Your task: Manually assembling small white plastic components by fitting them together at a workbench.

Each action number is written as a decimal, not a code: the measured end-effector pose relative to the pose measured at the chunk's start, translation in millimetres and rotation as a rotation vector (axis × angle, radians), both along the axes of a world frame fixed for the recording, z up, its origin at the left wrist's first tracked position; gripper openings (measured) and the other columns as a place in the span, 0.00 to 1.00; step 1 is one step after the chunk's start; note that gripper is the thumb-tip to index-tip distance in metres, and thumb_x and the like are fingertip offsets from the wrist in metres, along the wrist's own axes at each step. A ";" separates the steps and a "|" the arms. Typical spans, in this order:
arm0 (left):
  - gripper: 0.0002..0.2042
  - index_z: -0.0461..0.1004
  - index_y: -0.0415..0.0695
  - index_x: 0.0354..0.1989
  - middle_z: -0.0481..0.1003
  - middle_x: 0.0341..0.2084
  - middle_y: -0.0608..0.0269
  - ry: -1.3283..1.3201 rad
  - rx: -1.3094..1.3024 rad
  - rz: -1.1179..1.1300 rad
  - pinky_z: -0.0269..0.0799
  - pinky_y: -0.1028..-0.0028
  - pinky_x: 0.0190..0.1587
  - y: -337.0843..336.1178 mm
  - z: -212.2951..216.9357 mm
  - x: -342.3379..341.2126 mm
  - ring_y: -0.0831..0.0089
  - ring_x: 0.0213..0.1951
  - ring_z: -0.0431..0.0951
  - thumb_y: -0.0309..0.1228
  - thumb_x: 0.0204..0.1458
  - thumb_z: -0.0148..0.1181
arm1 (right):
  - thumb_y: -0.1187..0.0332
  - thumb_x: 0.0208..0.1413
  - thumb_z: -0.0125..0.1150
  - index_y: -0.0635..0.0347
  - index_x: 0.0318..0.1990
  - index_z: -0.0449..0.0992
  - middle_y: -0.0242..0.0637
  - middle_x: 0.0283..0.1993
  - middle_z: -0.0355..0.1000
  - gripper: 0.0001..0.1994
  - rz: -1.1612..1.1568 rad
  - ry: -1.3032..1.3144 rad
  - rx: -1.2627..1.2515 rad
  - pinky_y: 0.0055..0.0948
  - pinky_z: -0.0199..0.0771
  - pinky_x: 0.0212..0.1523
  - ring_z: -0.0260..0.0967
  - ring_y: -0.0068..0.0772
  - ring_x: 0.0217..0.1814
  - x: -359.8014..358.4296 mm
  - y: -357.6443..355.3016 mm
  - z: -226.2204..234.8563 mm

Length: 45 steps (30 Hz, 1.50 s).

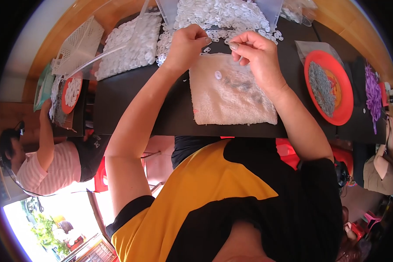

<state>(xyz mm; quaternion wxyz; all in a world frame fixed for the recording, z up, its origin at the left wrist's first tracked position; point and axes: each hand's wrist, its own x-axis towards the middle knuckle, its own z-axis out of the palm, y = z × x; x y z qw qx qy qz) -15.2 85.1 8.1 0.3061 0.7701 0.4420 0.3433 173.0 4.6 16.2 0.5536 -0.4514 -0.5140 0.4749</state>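
Observation:
Above the far edge of a beige towel (231,109), my left hand (187,47) is closed in a pinch, thumb against the curled fingers. Whatever it holds is too small to make out. My right hand (258,54) faces it across a short gap, thumb and forefinger pinched together, the other fingers curled. Something tiny and pale seems to be at its fingertips, but I cannot tell what. Just beyond both hands spreads a heap of small white plastic pieces with holes (220,15). One white oval piece (218,75) lies on the towel, near some greyish marks.
A bag packed with white pieces (131,43) lies at the left, before a white perforated basket (81,46). On the right, a red oval plate (346,102) carries grey strands, with a purple bundle (373,94) beyond. Another person (52,161) works at far left.

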 end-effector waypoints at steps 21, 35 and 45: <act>0.06 0.76 0.36 0.33 0.76 0.23 0.66 -0.480 -0.191 0.022 0.69 0.81 0.27 -72.1 -0.5 13.6 0.83 0.24 0.73 0.23 0.49 0.65 | 0.73 0.54 0.58 0.64 0.35 0.77 0.35 0.30 0.76 0.05 0.132 0.195 -0.142 0.20 0.69 0.30 0.73 0.25 0.30 -8.6 -1.2 -7.2; 0.05 0.74 0.35 0.36 0.76 0.25 0.59 -0.861 -0.708 0.009 0.66 0.78 0.19 -64.8 -0.7 6.0 0.75 0.21 0.73 0.24 0.55 0.58 | 0.70 0.60 0.56 0.60 0.37 0.74 0.26 0.30 0.71 0.05 0.072 -0.190 0.029 0.18 0.66 0.32 0.67 0.15 0.32 -14.5 -4.8 -10.0; 0.04 0.73 0.34 0.36 0.76 0.25 0.56 -0.845 -0.725 -0.006 0.67 0.77 0.19 -63.5 -1.7 4.4 0.73 0.21 0.75 0.22 0.56 0.57 | 0.73 0.60 0.55 0.62 0.37 0.75 0.25 0.29 0.71 0.04 0.024 -0.333 0.145 0.16 0.66 0.32 0.66 0.14 0.32 -16.0 -3.5 -16.4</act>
